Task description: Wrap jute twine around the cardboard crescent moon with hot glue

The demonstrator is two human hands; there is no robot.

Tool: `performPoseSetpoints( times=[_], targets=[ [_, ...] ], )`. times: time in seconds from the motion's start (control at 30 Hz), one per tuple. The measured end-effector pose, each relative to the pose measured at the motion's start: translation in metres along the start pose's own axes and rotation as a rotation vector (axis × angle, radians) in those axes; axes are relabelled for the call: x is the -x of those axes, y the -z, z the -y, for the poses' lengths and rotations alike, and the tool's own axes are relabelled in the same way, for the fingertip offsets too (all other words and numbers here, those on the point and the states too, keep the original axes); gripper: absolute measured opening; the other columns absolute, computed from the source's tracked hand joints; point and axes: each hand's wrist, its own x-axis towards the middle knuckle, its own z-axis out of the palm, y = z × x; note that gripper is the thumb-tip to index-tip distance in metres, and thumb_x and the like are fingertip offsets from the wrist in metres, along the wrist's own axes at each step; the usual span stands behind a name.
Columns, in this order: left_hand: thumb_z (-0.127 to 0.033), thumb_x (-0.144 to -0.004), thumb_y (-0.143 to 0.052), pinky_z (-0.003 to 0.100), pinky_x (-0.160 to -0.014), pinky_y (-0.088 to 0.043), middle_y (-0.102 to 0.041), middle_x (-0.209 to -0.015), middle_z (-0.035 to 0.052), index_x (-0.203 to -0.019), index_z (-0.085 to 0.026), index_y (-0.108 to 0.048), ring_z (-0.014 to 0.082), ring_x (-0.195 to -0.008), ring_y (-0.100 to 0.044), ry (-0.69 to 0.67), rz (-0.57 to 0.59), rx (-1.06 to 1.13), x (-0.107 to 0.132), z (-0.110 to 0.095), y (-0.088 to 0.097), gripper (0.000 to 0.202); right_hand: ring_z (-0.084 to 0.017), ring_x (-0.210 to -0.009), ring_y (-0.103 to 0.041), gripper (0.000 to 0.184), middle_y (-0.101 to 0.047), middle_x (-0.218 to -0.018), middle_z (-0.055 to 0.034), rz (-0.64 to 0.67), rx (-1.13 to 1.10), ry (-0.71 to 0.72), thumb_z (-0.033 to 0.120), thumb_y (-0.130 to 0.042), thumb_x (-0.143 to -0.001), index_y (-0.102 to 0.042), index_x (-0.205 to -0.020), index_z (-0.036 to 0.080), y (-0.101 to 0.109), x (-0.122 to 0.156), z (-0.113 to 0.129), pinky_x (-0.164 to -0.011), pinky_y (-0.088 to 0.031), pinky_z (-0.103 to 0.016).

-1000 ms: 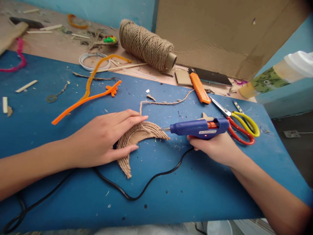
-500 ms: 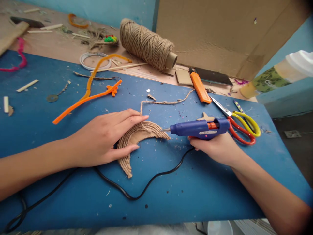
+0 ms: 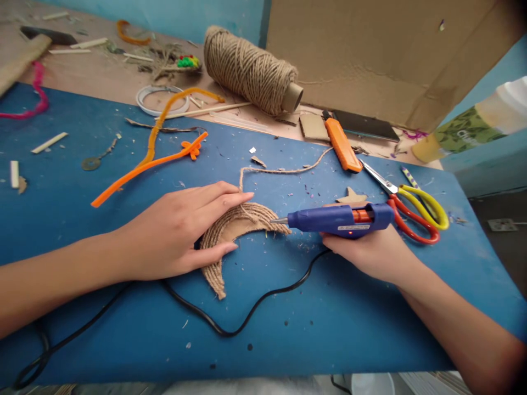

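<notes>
My left hand (image 3: 177, 230) lies flat with fingers stretched out on a crescent-shaped cardboard piece (image 3: 236, 230) wrapped in jute twine, pressing it onto the blue board (image 3: 123, 307). A loose end of twine (image 3: 284, 170) runs from the crescent toward the back. My right hand (image 3: 370, 252) is closed round a blue hot glue gun (image 3: 337, 218), its metal nozzle touching the crescent's right tip. The gun's black cord (image 3: 247, 307) loops across the board under my left arm.
A jute twine spool (image 3: 253, 71) lies at the back by a cardboard sheet (image 3: 370, 55). An orange utility knife (image 3: 341, 145), red-and-yellow scissors (image 3: 407, 203), orange pipe cleaners (image 3: 152, 162), a tape ring (image 3: 160, 99), a small cardboard star (image 3: 349, 196) and a bottle (image 3: 469, 129) lie around.
Both hands hold their places on the crescent and the glue gun. Only the camera view has shifted slightly.
</notes>
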Motion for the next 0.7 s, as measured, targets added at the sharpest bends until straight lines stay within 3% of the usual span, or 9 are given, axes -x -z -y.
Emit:
performPoseSetpoints(
  times=[0.1,0.23,0.37,0.6,0.7],
  targets=[
    [-0.047,-0.122,-0.053,0.042,-0.122,-0.058,-0.062,-0.166,0.0152,-0.175,-0.02,-0.043,0.0302,-0.147,-0.068,-0.003,-0.003,0.001,-0.0003,0.0,0.0001,0.06,-0.025,-0.067,-0.067,0.019,-0.069,-0.069,-0.0011,0.001,0.041,0.079,0.021,-0.069,-0.081,-0.057,-0.069,0.029,-0.0009,0.0005,0.0006,-0.075,-0.058,-0.043],
    [-0.046,-0.122,-0.053,0.043,-0.123,-0.058,-0.063,-0.166,0.0161,-0.174,-0.02,-0.043,0.0311,-0.147,-0.068,-0.005,-0.005,0.006,-0.0005,0.0004,-0.0003,0.06,-0.023,-0.064,-0.064,0.015,-0.069,-0.068,-0.0006,0.047,-0.012,0.071,0.017,-0.072,-0.081,-0.064,-0.074,0.029,-0.0013,0.0011,-0.0021,-0.065,-0.055,-0.039],
    [-0.047,-0.121,-0.055,0.045,-0.119,-0.061,-0.063,-0.166,0.0176,-0.175,-0.021,-0.043,0.0326,-0.145,-0.07,0.001,-0.006,0.016,-0.0002,0.0008,-0.0013,0.061,-0.022,-0.064,-0.061,0.016,-0.067,-0.067,0.0005,0.023,-0.008,0.037,0.02,-0.074,-0.078,-0.062,-0.073,0.029,-0.002,0.0015,-0.0066,-0.062,-0.052,-0.037],
    [-0.046,-0.12,-0.056,0.046,-0.122,-0.06,-0.064,-0.165,0.0177,-0.174,-0.021,-0.044,0.033,-0.146,-0.07,0.0,-0.015,0.028,-0.0002,0.0012,-0.0023,0.061,-0.027,-0.073,-0.07,0.026,-0.071,-0.067,0.0016,0.009,0.132,0.018,0.018,-0.076,-0.078,-0.054,-0.067,0.029,-0.0013,-0.0012,0.0004,-0.088,-0.06,-0.05],
    [-0.047,-0.12,-0.056,0.045,-0.123,-0.059,-0.063,-0.166,0.0173,-0.175,-0.022,-0.043,0.0328,-0.147,-0.069,0.003,-0.015,0.032,0.0001,0.0008,-0.0025,0.061,-0.027,-0.074,-0.07,0.028,-0.071,-0.068,0.0015,0.014,0.11,0.017,0.017,-0.077,-0.077,-0.053,-0.067,0.029,-0.0008,-0.0017,0.0024,-0.091,-0.061,-0.05]
  ],
)
